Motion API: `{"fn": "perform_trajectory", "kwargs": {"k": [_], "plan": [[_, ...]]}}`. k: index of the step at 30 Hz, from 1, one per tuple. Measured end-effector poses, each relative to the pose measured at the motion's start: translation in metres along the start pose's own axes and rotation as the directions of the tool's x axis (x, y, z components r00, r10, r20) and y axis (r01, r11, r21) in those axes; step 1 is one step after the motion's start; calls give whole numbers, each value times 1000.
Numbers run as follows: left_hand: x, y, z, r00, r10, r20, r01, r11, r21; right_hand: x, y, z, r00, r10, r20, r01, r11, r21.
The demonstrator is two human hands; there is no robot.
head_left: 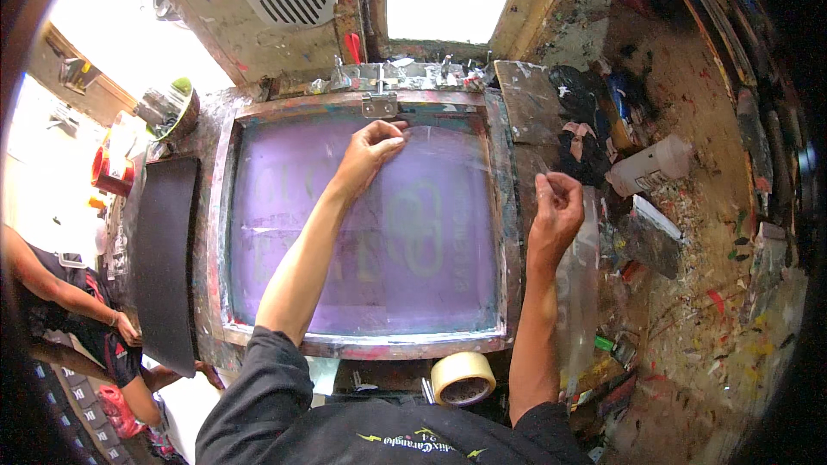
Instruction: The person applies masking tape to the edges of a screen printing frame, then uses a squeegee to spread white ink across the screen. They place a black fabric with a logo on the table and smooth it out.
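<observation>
In front of me lies a wooden screen-printing frame [220,232] with purple mesh [345,241]. Pale shapes and letter-like marks show in the mesh. A strip of clear tape [461,143] runs slanting across the frame's upper right part between my two hands. The fingers of my left hand [372,153] pinch its left end over the mesh, just below the metal hinge clamp [379,105]. Beyond the frame's right side, my right hand [558,207] pinches the other end, raised above the table.
A roll of clear tape [463,378] rests by the frame's near edge. A black board [168,267] stands left of the frame. On the right are a translucent plastic container [650,164] and dark rags [581,151]. Another person's hand [128,330] is at the lower left.
</observation>
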State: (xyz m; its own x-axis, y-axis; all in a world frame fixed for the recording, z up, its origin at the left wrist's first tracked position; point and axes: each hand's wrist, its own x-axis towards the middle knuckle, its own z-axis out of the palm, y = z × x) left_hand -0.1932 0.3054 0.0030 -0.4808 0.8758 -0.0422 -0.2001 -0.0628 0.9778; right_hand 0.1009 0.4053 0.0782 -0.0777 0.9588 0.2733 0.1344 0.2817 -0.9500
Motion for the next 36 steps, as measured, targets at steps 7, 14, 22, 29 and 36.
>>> {"fn": "perform_trajectory", "kwargs": {"k": [7,14,22,29,36], "plan": [[-14,17,-57,872,168,-459,78,879,470,42,25,86,951,36,306,-3,994,-105],[-20,8,-43,749,404,-526,103,712,694,49,42,125,901,-175,396,401,683,-611],[-32,-6,-22,752,632,-188,75,201,977,38,62,130,693,-519,501,710,367,-602],[-27,-8,-27,809,575,-122,177,-42,983,42,72,155,664,-387,640,739,470,-482],[-216,55,35,884,359,299,-452,497,741,-27,-20,58,596,-561,575,775,588,-229]]}}
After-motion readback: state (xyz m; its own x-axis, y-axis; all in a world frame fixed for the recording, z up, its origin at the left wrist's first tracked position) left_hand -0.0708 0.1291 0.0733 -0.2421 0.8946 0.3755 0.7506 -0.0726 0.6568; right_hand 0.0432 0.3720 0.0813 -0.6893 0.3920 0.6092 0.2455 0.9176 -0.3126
